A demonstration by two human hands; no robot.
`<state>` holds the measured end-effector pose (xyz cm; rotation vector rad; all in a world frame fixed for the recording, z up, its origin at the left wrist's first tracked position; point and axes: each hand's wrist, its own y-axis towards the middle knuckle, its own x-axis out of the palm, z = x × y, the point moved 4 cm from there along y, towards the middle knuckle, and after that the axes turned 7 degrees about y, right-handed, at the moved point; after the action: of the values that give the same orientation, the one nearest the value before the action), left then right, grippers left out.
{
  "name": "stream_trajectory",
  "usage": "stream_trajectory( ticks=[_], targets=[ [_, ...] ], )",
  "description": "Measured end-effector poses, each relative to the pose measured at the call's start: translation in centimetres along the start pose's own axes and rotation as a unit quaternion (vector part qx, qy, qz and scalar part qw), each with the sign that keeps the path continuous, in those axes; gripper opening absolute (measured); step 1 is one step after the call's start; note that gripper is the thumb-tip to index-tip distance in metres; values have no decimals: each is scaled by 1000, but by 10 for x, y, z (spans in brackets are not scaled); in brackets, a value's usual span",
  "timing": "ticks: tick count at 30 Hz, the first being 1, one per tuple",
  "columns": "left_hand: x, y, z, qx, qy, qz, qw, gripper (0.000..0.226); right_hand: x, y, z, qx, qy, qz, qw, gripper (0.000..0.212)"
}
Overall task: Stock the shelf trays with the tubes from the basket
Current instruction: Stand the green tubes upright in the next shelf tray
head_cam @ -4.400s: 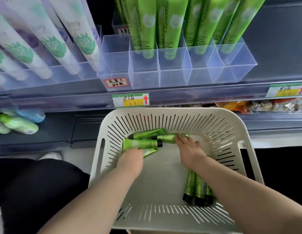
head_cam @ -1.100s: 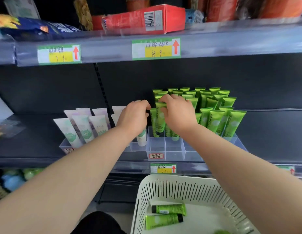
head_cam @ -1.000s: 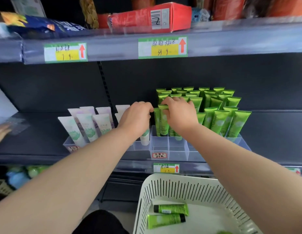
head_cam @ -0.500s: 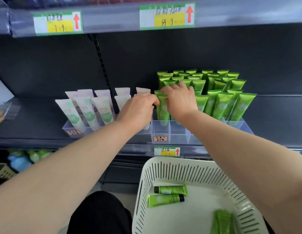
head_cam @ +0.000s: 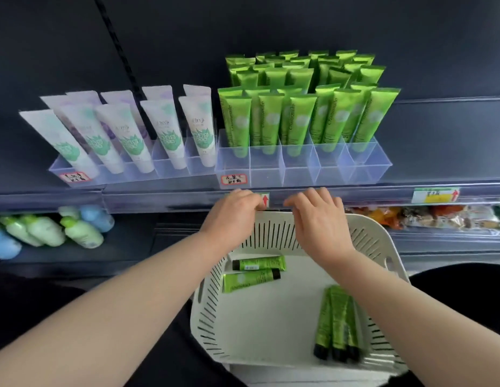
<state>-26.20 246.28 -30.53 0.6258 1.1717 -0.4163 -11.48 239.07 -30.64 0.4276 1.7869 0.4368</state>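
— hands (head_cam: 234,210) empty, both of them. left one hovers curled over the basket (head_cam: 366,230) rim, right hand (head_cam: 318,216) beside it, fingers loose, holding nothing.

— how far along?

— mostly done, i'd say. green tray (head_cam: 301,169) is packed with upright tubes (head_cam: 299,118), only its front row bare.

— what's left?

— five tubes in the basket (head_cam: 257,265), lying flat: two near the back, three bunched at the right. glossy green, black caps, soft-looking.
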Motion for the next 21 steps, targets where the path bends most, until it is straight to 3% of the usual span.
stream_trajectory(
  ticks=[3,7,10,14,17,19,21],
  targets=[
    [47,-14,-8,-63,35,-99,992,31,29,-43,23,28,-16,-112,993,34],
    [99,-35,-16,-146,51,-243,958,37,74,-81,42,50,-1,-273,961,39],
    [123,-52,-20,-191,59,-306,931,23,106,-94,38,29,12,-347,937,39],
    [141,-65,-25,-201,67,-339,916,14,155,-101,14,-28,21,-442,897,45],
    [146,-65,-31,-218,72,-338,913,23,179,-112,-1,-51,35,-483,874,56],
    [149,-64,-35,-214,75,-336,914,29,184,-116,-4,-46,38,-475,878,58],
    [153,-63,-37,-202,76,-335,917,31,180,-118,1,-39,20,-456,889,46]
  ],
)
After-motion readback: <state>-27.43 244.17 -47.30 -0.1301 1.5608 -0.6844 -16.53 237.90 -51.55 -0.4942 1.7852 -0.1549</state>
